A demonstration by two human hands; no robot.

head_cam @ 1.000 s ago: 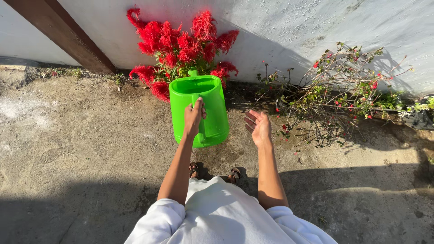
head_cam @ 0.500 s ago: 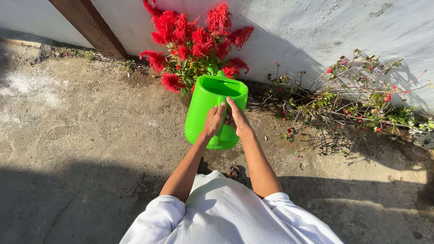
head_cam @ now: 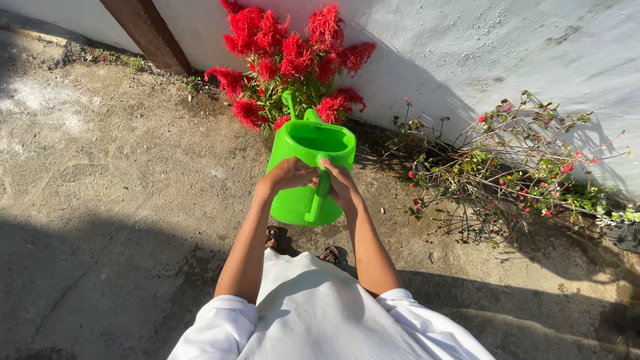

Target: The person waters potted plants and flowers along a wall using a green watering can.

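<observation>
Both hands close around the handle of a bright green plastic watering can (head_cam: 303, 170): the left hand (head_cam: 288, 175) wraps the upper part of the handle from the left side, and the right hand (head_cam: 340, 183) clasps it from the right, fingers curled over the smooth moulded grip. The can hangs in front of the person's body, above the ground, with its open top facing up and its short spout (head_cam: 289, 105) pointing toward a plant with feathery red plumes (head_cam: 287, 53). Both bare arms reach forward from loose white sleeves (head_cam: 220, 327), elbows bent. Sandalled feet (head_cam: 272, 235) show just below the can. The ground (head_cam: 113, 180) is rough, packed earth and worn concrete, half in sunlight and half in shadow. A coarse whitewashed wall (head_cam: 480, 47) runs behind, with a dark wooden beam (head_cam: 150, 33) leaning against it at left. To the right, a thin twiggy shrub with small red blossoms (head_cam: 507, 167) sprawls along the foot of the wall.
</observation>
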